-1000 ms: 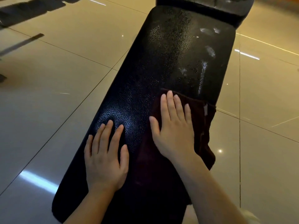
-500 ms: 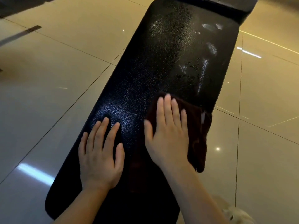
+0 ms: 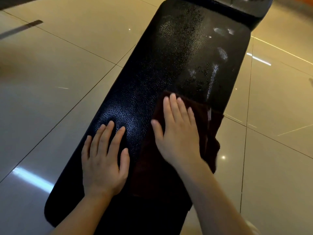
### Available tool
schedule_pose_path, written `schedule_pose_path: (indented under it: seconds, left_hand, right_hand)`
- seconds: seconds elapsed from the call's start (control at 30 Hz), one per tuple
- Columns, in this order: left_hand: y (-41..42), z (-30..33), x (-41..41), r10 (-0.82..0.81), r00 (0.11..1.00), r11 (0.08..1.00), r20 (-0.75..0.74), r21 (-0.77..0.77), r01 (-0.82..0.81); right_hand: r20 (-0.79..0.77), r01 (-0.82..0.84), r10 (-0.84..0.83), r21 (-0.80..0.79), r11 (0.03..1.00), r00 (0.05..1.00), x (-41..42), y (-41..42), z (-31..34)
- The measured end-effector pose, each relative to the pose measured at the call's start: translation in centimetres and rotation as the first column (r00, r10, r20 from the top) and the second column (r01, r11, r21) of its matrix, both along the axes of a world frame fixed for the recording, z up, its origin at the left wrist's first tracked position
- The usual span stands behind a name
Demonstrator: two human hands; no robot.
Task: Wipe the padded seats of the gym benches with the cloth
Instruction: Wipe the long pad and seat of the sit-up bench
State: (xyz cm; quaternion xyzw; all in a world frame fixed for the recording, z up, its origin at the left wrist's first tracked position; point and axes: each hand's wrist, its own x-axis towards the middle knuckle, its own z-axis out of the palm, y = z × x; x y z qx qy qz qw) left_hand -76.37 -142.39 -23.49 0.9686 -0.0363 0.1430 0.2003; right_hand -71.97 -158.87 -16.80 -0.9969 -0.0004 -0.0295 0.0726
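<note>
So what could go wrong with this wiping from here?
The dark cloth hangs over the bench's right edge, held only by the flat right hand, so it might slip to the floor. Pale smudges lie farther up the padded seat, beyond the cloth, and could be missed. The left hand presses bare on the seat and may leave fresh prints.

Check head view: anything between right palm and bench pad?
Yes: the dark cloth lies flat between right hand and bench pad, in the head view.
</note>
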Motion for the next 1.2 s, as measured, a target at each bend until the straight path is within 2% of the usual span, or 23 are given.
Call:
schedule_pose_path:
  seconds: [0.1, 0.27, 0.5, 0.7, 0.97, 1.2]
  left_hand:
    - [0.0, 0.0, 0.1, 0.003, 1.0, 1.0, -0.01, 0.004, -0.003]
    - [0.0, 0.0, 0.0, -0.001, 1.0, 1.0, -0.002, -0.001, 0.001]
    - [0.2, -0.1, 0.1, -0.008, 1.0, 1.0, -0.02, 0.013, 0.008]
    - [0.2, -0.1, 0.0, -0.011, 1.0, 1.0, -0.02, 0.009, 0.011]
    - [0.2, -0.1, 0.0, -0.015, 1.0, 1.0, -0.019, 0.005, 0.015]
    - [0.3, -0.1, 0.0, -0.018, 1.0, 1.0, -0.012, -0.005, 0.018]
  right_hand:
    - [-0.031, -0.03, 0.03, -0.003, 1.0, 0.999, 1.5, -0.4, 0.6]
    - [0.05, 0.008, -0.01, 0.042, 0.999, 0.999, -4.9, 0.2, -1.5]
    - [-0.002, -0.026, 0.026, 0.023, 0.999, 1.0, 0.2, 1.0, -0.3]
    - [0.028, 0.028, -0.029, 0.029, 0.999, 0.999, -5.9, 1.0, -1.4]
    - [-0.056, 0.032, -0.034, -0.027, 0.999, 0.998, 1.5, 0.8, 0.7]
    - [0.015, 0.117, -0.117, -0.036, 0.992, 0.993, -7.8, 0.1, -2.0]
